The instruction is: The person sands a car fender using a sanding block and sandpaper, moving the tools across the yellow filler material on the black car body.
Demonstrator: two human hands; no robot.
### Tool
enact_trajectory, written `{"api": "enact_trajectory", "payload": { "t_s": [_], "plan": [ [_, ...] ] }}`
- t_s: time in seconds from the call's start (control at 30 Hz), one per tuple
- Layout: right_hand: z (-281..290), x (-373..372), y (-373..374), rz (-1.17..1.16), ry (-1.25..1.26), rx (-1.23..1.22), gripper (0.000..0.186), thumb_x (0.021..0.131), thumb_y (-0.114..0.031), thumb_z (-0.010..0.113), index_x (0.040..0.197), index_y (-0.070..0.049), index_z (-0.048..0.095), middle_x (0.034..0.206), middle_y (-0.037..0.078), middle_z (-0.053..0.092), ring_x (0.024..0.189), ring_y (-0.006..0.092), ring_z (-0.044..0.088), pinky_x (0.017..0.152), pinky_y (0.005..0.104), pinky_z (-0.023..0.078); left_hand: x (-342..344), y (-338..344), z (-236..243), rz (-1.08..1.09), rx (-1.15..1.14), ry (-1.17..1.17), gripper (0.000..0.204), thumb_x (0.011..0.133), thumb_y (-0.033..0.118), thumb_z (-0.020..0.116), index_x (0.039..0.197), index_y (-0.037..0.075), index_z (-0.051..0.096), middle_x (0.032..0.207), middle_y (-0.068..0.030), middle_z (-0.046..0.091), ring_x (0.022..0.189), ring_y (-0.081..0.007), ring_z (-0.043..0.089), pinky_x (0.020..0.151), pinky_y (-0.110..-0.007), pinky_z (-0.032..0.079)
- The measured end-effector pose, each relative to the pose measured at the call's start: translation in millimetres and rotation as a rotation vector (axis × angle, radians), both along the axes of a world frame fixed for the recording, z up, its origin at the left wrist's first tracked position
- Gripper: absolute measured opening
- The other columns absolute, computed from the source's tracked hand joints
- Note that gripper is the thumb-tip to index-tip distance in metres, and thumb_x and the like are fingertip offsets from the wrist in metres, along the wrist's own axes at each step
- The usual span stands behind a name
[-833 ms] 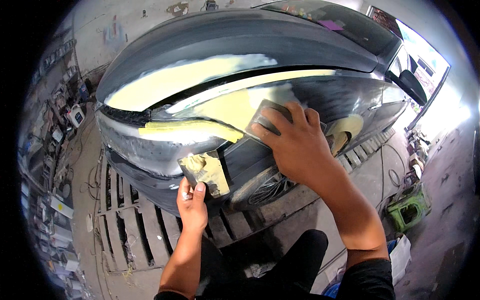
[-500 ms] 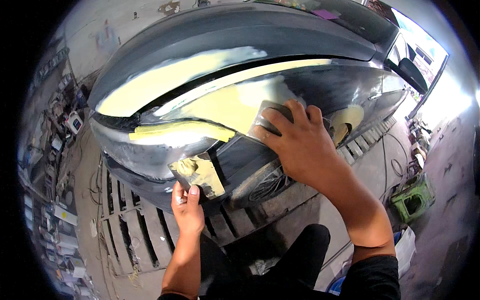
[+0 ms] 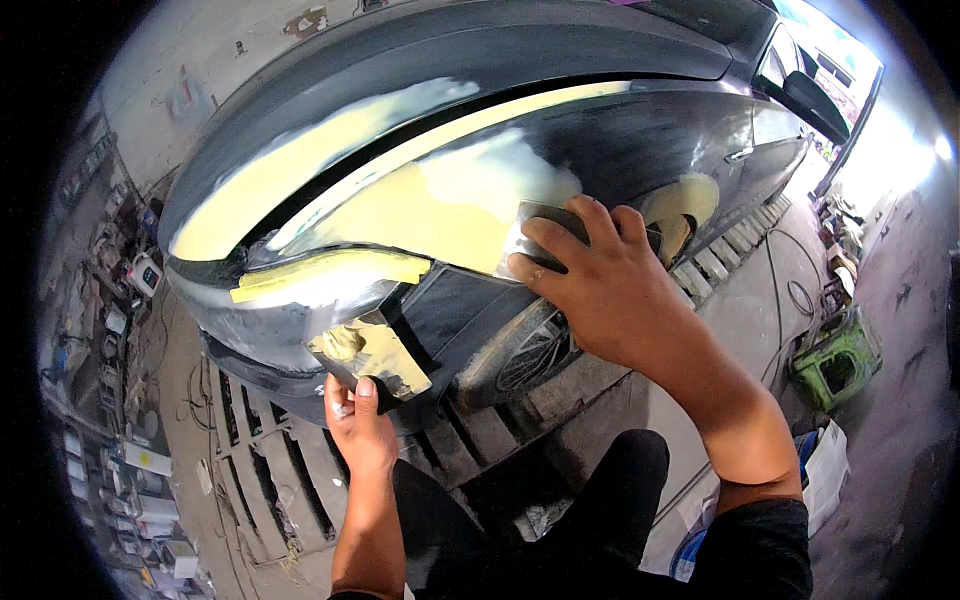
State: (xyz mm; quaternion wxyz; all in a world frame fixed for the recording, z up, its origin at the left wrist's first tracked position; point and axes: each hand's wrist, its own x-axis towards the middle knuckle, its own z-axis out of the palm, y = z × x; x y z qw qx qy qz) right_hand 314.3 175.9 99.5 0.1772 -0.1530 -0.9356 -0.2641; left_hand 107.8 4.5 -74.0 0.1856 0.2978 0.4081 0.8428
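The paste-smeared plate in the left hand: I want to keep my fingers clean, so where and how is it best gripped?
Probably by the near edge of the plate, from the person's side, thumb on top, fingers beneath. It is flat, and the yellow paste is heaped toward its left corner; the left hand grips that edge, clear of the heap.

Front wheel: spoked rim, dusty matt tyre. Fender above wheel: smooth, dark, low sheen. Filler patch, above and left of wheel: pale yellow, smooth, matt. Spreader, directly above wheel: thin, smooth, light-catching edge. Plate, left of wheel: flat, smeared; paste on it thick, creamy. Slatted platform, below and left of wheel: rough, dusty. Green box, right of wheel: plastic-looking, scuffed.
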Motion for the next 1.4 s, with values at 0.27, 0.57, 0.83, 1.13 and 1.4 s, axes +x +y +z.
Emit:
{"api": "enact_trajectory", "payload": {
  "t_s": [0.27, 0.57, 0.83, 1.13, 1.4],
  "plan": [
    [-7.7, 13.9, 5.8, -0.001, 0.017, -0.038, 0.038, 0.078, -0.013, 0.061, 0.115, -0.02, 0.062, 0.129, 0.006, 0.05, 0.12, 0.0348, 0.04, 0.089, 0.0504, 0.038, 6.2, 1.3, 6.3, 0.005, 0.024, -0.025, 0.037, 0.092, 0.013, 0.062, 0.124, -0.002, 0.05, 0.112, -0.0071, 0.06, 0.102, -0.013, 0.055, 0.093, -0.028, 0.04],
    [-16.4, 25.1, 9.8, 0.004, 0.045, -0.052, 0.044, 0.075, -0.01, 0.063, 0.118, -0.021, 0.06, 0.128, 0.007, 0.049, 0.121, 0.0353, 0.039, 0.09, 0.0522, 0.039, 0.7, -1.2, 3.0, -0.043, -0.01, -0.011, 0.039, 0.093, 0.012, 0.059, 0.129, 0.003, 0.046, 0.12, -0.0077, 0.058, 0.111, -0.0185, 0.055, 0.099, -0.037, 0.042],
    [-12.5, 39.7, -41.2, 0.383, 0.3, -0.567, 0.044, 0.08, -0.01, 0.066, 0.122, -0.02, 0.063, 0.133, 0.012, 0.046, 0.12, 0.0362, 0.043, 0.099, 0.0505, 0.037, 57.4, -6.9, 48.0, -0.26, 0.153, -0.313, 0.04, 0.093, 0.012, 0.057, 0.13, 0.008, 0.042, 0.126, -0.0087, 0.054, 0.115, -0.0228, 0.053, 0.099, -0.041, 0.043],
    [-34.6, 26.4, -37.9, 0.183, 0.154, -0.401, 0.043, 0.079, -0.019, 0.065, 0.121, -0.018, 0.059, 0.132, 0.009, 0.046, 0.117, 0.0353, 0.043, 0.094, 0.0526, 0.039, 63.4, -22.7, 76.4, -0.308, 0.267, -0.285, 0.047, 0.093, 0.013, 0.054, 0.137, 0.012, 0.039, 0.13, -0.0083, 0.052, 0.119, -0.0231, 0.052, 0.103, -0.042, 0.041],
    [14.3, -50.9, -21.5, 0.058, 0.18, 0.029, 0.038, 0.083, -0.014, 0.056, 0.121, -0.018, 0.06, 0.126, 0.005, 0.048, 0.115, 0.0336, 0.043, 0.085, 0.0487, 0.04, 54.5, -32.4, 60.2, -0.255, 0.238, -0.365, 0.046, 0.094, 0.012, 0.054, 0.137, 0.009, 0.039, 0.127, -0.0073, 0.054, 0.117, -0.0212, 0.053, 0.101, -0.04, 0.042]
  ]
}}
